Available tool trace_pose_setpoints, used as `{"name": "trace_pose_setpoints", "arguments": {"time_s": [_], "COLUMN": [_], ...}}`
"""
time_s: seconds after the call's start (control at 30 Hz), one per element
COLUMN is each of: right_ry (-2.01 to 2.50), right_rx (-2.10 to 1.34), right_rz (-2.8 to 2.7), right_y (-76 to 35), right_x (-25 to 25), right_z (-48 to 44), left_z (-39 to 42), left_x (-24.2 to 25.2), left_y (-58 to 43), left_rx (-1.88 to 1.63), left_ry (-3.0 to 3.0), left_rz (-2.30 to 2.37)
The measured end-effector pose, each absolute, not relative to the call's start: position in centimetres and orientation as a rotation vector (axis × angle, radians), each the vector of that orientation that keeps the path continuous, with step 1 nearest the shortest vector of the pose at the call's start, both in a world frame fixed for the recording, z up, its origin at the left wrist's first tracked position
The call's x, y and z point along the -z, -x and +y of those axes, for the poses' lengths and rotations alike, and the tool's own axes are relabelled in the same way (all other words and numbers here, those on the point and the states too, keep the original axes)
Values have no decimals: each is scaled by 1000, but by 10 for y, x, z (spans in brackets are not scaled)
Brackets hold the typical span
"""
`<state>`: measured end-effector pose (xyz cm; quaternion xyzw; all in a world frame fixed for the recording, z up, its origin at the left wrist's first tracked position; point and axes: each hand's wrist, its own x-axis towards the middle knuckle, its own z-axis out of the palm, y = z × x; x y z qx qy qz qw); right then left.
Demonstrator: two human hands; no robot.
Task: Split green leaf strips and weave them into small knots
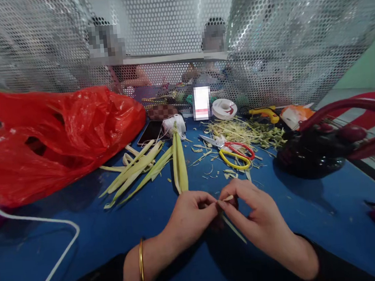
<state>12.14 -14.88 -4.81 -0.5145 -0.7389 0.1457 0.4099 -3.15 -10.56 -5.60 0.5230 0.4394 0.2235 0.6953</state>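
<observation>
A thin pale-green leaf strip (pixel 235 231) is pinched between my two hands above the blue table (pixel 142 225). My left hand (pixel 193 210) closes thumb and forefinger on it. My right hand (pixel 257 211) meets the left fingertips and grips the strip too; a short pale end shows between its fingers, and the rest hangs down toward me. Just beyond my left hand lies a long folded leaf (pixel 180 163), its tip by a white thread spool (pixel 175 126). More long leaves (pixel 134 169) are spread to its left. Scissors (pixel 234 153) with red and yellow handles lie beyond my right hand.
Leaf trimmings (pixel 239 129) are heaped behind the scissors. A red plastic bag (pixel 65 138) covers the left; a white cable (pixel 50 220) curves below it. A dark pot (pixel 307 158) with a red handle stands right. Behind a perforated partition (pixel 176 10) sit two people.
</observation>
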Motion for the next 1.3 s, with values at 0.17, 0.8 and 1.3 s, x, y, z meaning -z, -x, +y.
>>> {"name": "trace_pose_setpoints", "arguments": {"time_s": [0.17,0.8,1.3], "right_ry": [1194,1184,1206], "right_rx": [-62,146,135], "right_rz": [-1962,-2003,-1997], "right_y": [-122,-122,-120], "right_x": [49,52,51], "right_z": [-152,-152,-152], "left_z": [-105,-103,-103], "left_x": [50,51,50], "left_y": [30,31,31], "left_rx": [-580,-676,-712], "left_ry": [-1045,-736,-722], "left_rz": [1020,829,827]}}
